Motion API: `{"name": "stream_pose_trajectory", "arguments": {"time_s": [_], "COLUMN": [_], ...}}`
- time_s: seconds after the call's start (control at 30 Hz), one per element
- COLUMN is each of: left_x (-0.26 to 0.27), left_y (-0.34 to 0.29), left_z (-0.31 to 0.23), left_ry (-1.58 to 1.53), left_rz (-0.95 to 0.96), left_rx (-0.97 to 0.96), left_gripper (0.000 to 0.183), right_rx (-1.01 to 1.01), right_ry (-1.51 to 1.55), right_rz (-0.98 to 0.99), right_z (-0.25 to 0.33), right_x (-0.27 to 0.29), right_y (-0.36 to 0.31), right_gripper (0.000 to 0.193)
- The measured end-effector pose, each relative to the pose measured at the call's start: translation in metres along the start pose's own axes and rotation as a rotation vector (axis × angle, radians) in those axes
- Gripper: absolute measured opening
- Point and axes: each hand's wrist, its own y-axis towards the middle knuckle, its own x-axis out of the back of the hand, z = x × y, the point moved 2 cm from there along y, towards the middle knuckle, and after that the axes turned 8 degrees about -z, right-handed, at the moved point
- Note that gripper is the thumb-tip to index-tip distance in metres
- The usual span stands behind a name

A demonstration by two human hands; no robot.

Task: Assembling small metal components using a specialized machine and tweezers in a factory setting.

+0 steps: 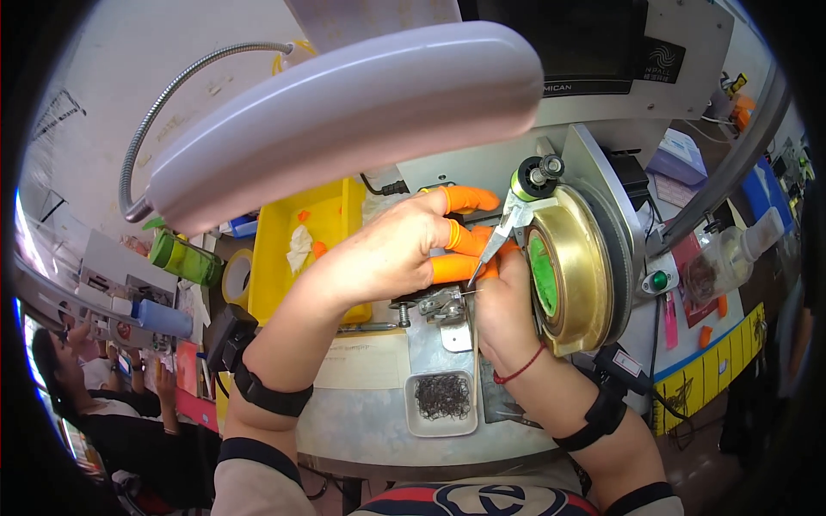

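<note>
Left hand (391,245): orange covers on the fingertips, fingers bent and gathered at a slender pointed metal piece (492,251); whether they pinch it cannot be told. Right hand (503,301): fingers drawn in just beside the left fingertips, grip hidden; red cord bracelet (521,368) at the wrist. Thin strand (471,292): near the fingertips of both hands, above a small metal fixture (445,311). Brass-coloured wheel (578,258), green centre: just right of the right hand. White dish (441,429), holding a dark tangle (441,396): on the surface (361,430), nearer the wearer than the fixture. Yellow tray (275,219), containing crumpled white tissue (298,248): beyond the left forearm. Pale lamp (344,120): overhead.
</note>
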Motion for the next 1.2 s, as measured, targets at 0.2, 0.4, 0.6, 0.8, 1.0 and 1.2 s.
{"name": "stream_pose_trajectory", "arguments": {"time_s": [0.2,0.4,0.6,0.8,1.0,1.2], "left_x": [-0.008,-0.005,-0.058,-0.068,0.025,0.013], "left_y": [-0.015,-0.036,-0.105,-0.134,-0.082,-0.015], "left_z": [-0.009,-0.046,-0.103,-0.117,-0.066,-0.011], "left_ry": [0.031,-0.227,-0.755,-0.555,-0.015,0.117], "left_rz": [-0.247,-0.468,0.047,0.024,-0.794,-0.066], "left_rx": [0.109,0.325,0.451,0.398,0.138,0.077], "left_gripper": [0.017,0.006,0.010,0.023,0.031,0.028], "right_rx": [-0.024,0.012,-0.326,-0.514,-0.201,-0.078], "right_ry": [-0.004,-0.035,0.433,0.408,0.321,0.168], "right_rz": [0.046,0.108,0.262,0.227,-0.025,0.018], "right_z": [0.006,0.039,0.049,0.044,0.029,0.012], "right_x": [0.014,0.035,0.041,0.024,-0.002,-0.011], "right_y": [-0.032,-0.079,-0.091,-0.068,-0.036,-0.008], "right_gripper": [0.024,0.030,0.035,0.016,0.010,0.017]}}
